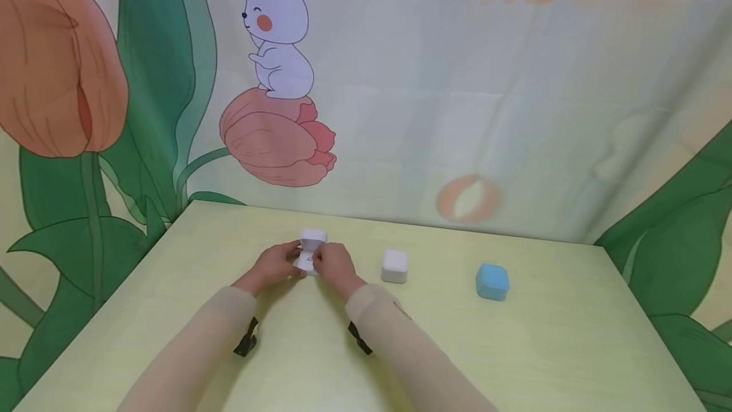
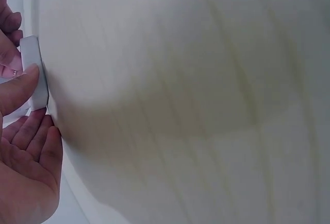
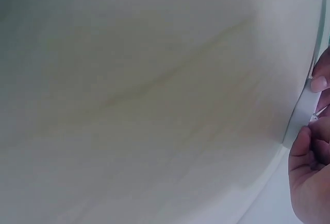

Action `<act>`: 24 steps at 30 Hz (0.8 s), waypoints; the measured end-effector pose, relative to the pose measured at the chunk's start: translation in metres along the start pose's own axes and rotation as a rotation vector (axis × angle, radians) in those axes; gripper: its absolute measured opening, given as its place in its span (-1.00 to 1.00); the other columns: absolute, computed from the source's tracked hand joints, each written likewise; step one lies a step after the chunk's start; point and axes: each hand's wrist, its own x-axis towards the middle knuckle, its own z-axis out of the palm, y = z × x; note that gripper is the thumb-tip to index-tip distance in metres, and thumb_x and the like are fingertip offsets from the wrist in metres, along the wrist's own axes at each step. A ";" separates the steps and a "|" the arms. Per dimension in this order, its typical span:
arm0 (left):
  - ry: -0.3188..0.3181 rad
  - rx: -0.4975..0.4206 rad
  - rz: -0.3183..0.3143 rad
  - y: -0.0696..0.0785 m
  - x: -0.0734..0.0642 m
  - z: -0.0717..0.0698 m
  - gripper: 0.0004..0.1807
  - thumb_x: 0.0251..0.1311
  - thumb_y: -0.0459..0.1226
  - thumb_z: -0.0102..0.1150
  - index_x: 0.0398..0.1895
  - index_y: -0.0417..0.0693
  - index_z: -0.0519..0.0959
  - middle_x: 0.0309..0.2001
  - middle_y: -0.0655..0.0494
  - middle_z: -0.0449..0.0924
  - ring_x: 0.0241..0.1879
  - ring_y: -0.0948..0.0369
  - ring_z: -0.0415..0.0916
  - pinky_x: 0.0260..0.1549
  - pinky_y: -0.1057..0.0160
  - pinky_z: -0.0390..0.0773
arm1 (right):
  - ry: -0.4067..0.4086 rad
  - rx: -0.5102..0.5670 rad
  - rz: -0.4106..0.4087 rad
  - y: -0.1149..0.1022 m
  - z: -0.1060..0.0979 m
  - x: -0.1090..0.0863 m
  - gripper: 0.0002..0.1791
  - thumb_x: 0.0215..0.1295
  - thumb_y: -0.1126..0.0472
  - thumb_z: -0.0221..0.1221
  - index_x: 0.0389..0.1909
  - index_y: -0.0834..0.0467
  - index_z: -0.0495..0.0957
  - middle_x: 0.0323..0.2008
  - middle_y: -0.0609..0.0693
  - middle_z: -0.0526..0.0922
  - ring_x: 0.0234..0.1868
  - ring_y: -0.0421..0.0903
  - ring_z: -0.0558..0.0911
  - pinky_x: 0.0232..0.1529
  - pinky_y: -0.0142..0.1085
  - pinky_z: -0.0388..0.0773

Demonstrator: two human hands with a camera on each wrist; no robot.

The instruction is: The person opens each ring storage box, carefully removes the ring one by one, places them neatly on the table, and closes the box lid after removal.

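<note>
A person's left hand point(image 1: 276, 264) grips a small white ring box point(image 1: 312, 243) on the left half of the tabletop point(image 1: 549, 348), the thumb laid flat on its front wall and the other fingers at its side. The box stands open, its lid tipped up at the back. The right hand point(image 1: 337, 264) reaches in from the other side and pinches a tiny shiny ring point(image 2: 15, 73) at the box's opening; the fingers hide part of it, so whether it sits in the box or just above it cannot be told.

To the right of the hands stands a closed white box point(image 1: 394, 266) with rounded corners, and farther right, well apart, a closed light-blue box point(image 1: 492, 281) of similar shape. Both forearms wear beige sleeves point(image 1: 194, 342), with black straps point(image 1: 246, 339) near the wrists. Behind the tabletop hangs a pale curtain point(image 1: 400, 113) printed with tulips, green leaves and a white rabbit point(image 1: 286, 68) sitting on a pink bloom.
</note>
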 end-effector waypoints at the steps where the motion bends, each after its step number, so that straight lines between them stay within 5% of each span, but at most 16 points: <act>1: 0.004 -0.003 0.003 0.000 0.000 -0.001 -0.13 0.16 -0.34 0.38 0.50 -0.43 0.21 0.38 -0.32 0.45 0.47 -0.25 0.29 0.47 -0.23 0.26 | 0.002 0.004 -0.003 0.000 0.000 0.000 -0.83 0.35 0.34 0.20 -0.27 0.29 0.76 -0.28 0.11 0.83 -0.25 -0.02 0.73 -0.22 -0.36 0.61; 24: -0.017 -0.036 -0.019 -0.001 0.002 -0.005 -0.11 0.13 -0.27 0.41 0.52 -0.33 0.25 0.38 -0.26 0.47 0.47 -0.24 0.30 0.47 -0.23 0.26 | 0.002 0.073 0.025 0.002 0.000 0.001 -0.80 0.38 0.33 0.18 -0.26 0.30 0.77 -0.24 0.12 0.82 -0.25 -0.04 0.70 -0.19 -0.36 0.59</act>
